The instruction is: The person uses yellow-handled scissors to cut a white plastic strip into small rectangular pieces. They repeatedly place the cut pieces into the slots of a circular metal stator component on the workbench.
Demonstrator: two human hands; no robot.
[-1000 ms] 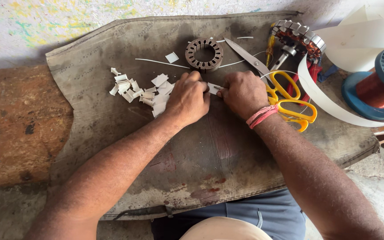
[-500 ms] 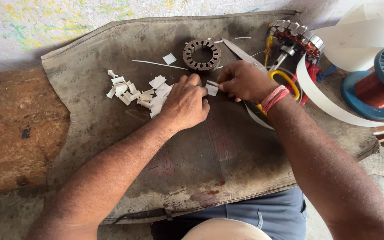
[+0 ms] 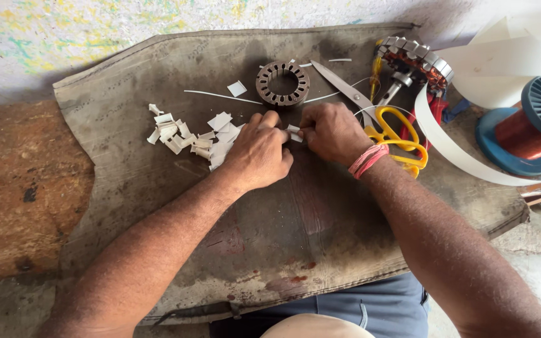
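Left hand (image 3: pixel 259 153) and right hand (image 3: pixel 332 133), centre frame: both pinching small white paper slip (image 3: pixel 293 132). Risk: slip tearing or slipping free under uneven pull; scissors (image 3: pixel 388 122) lying near right wrist.

small white paper slip (image 3: pixel 293 132), pinched between both fingertips, above dark mat
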